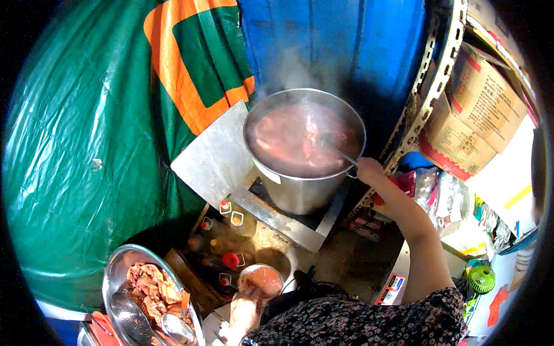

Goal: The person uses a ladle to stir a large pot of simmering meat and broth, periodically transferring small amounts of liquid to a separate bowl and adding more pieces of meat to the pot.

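Note:
A tall steel stockpot (306, 193) stands on a stove, full of steaming, cloudy pink-red liquid (288, 135) with pale lumps at the surface. My right hand (370, 169) is closed around the handle of a metal ladle (348, 158) at the pot's right rim; the ladle's far end is lost in the liquid and steam. Low in front of my body, my left hand (248, 303) has its fingers over the rim of a small round bowl (284, 278) with pinkish, frothy contents. How its thumb sits on the bowl is hidden.
At lower left, a steel basin (113, 262) holds pieces of meat, a perforated skimmer (130, 317) and another metal scoop (177, 328). Red-capped bottles (231, 260) stand below the stove. A green tarpaulin (86, 150) hangs left; cardboard boxes (487, 95) fill a metal rack at right.

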A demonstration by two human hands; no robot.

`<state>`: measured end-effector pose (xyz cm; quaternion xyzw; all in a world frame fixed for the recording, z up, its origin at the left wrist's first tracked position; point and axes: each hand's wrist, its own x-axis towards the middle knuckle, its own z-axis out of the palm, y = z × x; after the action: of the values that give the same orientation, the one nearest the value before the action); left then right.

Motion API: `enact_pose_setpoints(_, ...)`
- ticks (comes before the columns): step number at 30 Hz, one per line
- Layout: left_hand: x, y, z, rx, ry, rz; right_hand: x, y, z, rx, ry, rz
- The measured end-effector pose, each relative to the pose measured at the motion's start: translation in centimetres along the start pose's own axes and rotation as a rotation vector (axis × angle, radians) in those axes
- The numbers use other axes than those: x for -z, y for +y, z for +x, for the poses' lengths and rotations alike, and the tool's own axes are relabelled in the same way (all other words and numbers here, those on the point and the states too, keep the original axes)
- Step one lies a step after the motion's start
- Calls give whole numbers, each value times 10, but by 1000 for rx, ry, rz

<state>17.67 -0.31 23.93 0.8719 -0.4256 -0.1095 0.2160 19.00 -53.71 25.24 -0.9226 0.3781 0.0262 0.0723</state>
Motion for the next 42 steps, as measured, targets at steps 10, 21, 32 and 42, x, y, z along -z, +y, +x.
enact_pose_setpoints(10, -1, 0, 8, 40, 6, 87, -3, 22, -19, 150, 215, 60)
enact_pose_setpoints(21, -9, -8, 6, 18, -35, 149, 59, -18, -40, 208, 215, -222)
enact_pose_setpoints(32, -12, -11, -22, 90, 4, 93, 65, -22, -52, 297, 223, -441)
enact_pose_setpoints(42, -24, -22, -21, 54, 28, 82, 67, -12, -8, 346, 103, -435)
